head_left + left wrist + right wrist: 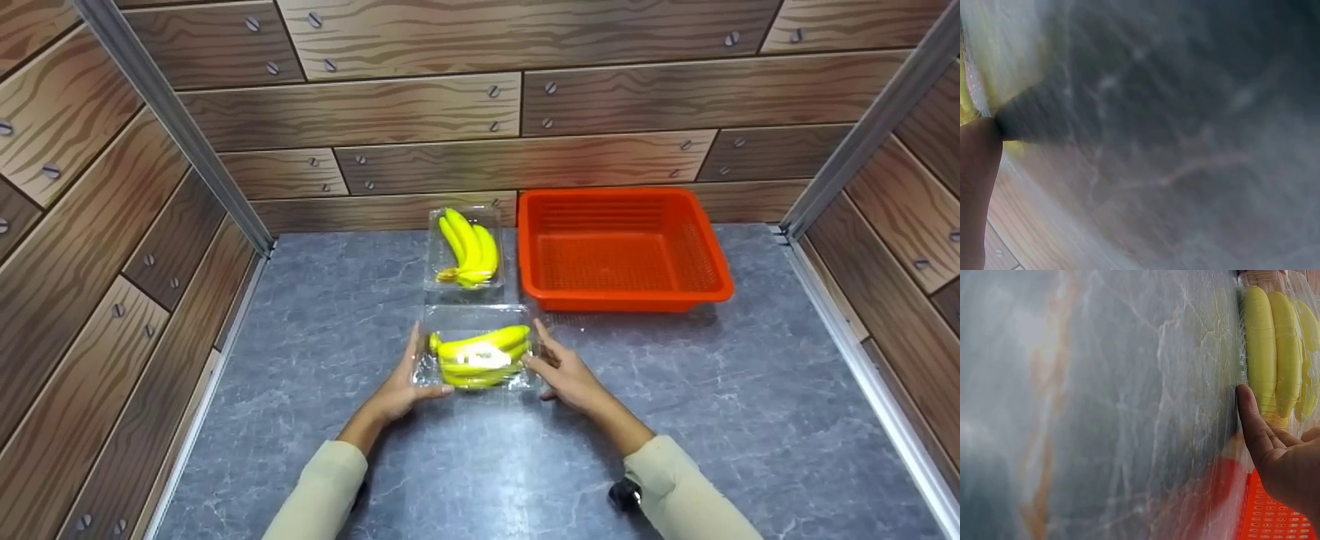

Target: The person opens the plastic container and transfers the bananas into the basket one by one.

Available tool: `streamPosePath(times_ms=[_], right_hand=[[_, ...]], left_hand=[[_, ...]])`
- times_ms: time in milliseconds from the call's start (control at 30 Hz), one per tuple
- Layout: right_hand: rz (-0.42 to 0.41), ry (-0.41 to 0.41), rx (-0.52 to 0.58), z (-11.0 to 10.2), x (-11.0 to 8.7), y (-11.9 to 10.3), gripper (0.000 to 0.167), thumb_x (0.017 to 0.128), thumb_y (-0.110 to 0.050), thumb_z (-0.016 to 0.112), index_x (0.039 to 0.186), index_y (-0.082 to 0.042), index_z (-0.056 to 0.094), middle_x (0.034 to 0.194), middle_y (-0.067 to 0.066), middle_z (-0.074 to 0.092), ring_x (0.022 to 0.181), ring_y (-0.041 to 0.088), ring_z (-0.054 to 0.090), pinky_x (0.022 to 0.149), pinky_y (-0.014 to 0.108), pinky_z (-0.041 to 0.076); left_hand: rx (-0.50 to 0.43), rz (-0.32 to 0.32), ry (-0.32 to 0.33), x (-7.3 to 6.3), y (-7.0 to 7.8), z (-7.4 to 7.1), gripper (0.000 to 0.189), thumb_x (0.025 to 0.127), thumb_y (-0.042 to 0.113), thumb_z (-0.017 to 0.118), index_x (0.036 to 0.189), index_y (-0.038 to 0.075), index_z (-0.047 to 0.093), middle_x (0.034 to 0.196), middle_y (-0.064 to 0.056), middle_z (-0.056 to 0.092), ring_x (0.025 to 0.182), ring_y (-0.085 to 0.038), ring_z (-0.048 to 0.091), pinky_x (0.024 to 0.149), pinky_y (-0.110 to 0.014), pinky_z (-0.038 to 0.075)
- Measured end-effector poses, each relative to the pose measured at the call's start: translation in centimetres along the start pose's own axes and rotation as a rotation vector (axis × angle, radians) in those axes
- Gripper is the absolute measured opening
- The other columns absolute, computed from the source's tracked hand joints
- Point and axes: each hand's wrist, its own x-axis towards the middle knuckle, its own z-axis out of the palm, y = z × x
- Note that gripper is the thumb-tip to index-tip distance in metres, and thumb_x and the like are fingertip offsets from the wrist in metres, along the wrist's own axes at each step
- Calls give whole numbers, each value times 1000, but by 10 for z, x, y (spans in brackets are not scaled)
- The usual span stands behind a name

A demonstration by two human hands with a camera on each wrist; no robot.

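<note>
A clear plastic clamshell box [474, 315] with a bunch of yellow bananas [480, 360] inside is held between both hands, in the middle of the head view. The left hand [397, 388] grips its left end, thumb along the near edge and fingers up the side. At the opposite end, the right hand [571, 377] grips the box, thumb near the top. The right wrist view shows the bananas [1274, 354] through the plastic, with a fingertip at the box's lower edge. In the left wrist view, one digit [977, 169] appears beside the plastic.
Just behind the held box lies a second clear box [489, 215] with bananas [472, 251]. To its right stands a red plastic basket [626, 296] with nothing in it. Wood-patterned walls [420, 112] enclose the grey marbled tabletop [315, 315]. A small black object [624, 495] sits by the right sleeve.
</note>
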Motion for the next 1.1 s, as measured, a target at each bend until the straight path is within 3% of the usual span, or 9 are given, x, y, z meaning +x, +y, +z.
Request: streamPosePath(times_ms=[233,333,567,700,800,867,967,1033,1100], right_hand=[[-28,-12,-36,-3,1,0,87,104,-38,70,173,-26,17,163,33,45,79,20,61,63,41,67],[-40,-12,-55,-5,2,-2,87,104,-37,70,173,-26,18,163,34,45,79,20,62,66,41,67],[-57,-12,-40,-1,2,2,87,105,-34,69,173,-22,17,163,34,44,98,22,69,70,35,65],[-60,2,-49,0,3,3,86,105,-32,69,173,-23,18,160,32,50,102,22,70,72,33,64],[-87,46,-120,1,3,3,84,104,-34,70,172,-23,21,149,28,62,103,26,71,86,39,63],[-123,76,-170,2,1,4,82,105,-34,68,172,-19,23,151,28,61,118,33,71,105,47,59],[-182,101,-221,4,0,5,81,106,-33,66,171,-14,23,164,27,47,148,42,53,128,57,38],[-221,106,-233,4,-1,4,80,106,-32,65,171,-12,23,173,25,33,160,44,35,133,61,26],[-257,111,-249,4,-1,2,79,105,-32,66,171,-13,25,176,23,25,163,45,27,132,63,24]], left_hand=[[-9,-7,8,1,2,1,138,81,18,93,173,25,-10,182,-13,-2,170,-37,-2,136,-63,-3],[-22,-13,13,1,4,2,138,81,18,93,173,26,-9,183,-12,-2,170,-37,-3,135,-64,-4],[-28,-27,12,1,0,2,138,80,20,93,173,28,-9,183,-11,-2,170,-38,-1,136,-64,-2],[-36,-23,6,1,-3,1,138,81,18,93,173,27,-9,183,-13,0,170,-38,0,136,-63,-1],[-51,-12,0,2,-3,2,138,81,15,92,173,26,-10,183,-12,-3,170,-37,-2,136,-64,-2],[-63,-14,-4,3,-3,2,138,81,13,92,173,27,-10,183,-11,-3,170,-36,-3,136,-64,-3],[-75,-14,-2,3,-2,3,137,80,12,91,173,27,-9,183,-10,-3,170,-35,-5,135,-64,-5],[-78,-14,2,3,-1,3,137,80,11,91,173,27,-8,183,-9,-3,170,-34,-5,135,-63,-5],[-75,-11,5,3,0,2,137,80,11,91,173,26,-8,183,-9,-3,170,-34,-5,135,-63,-5]])
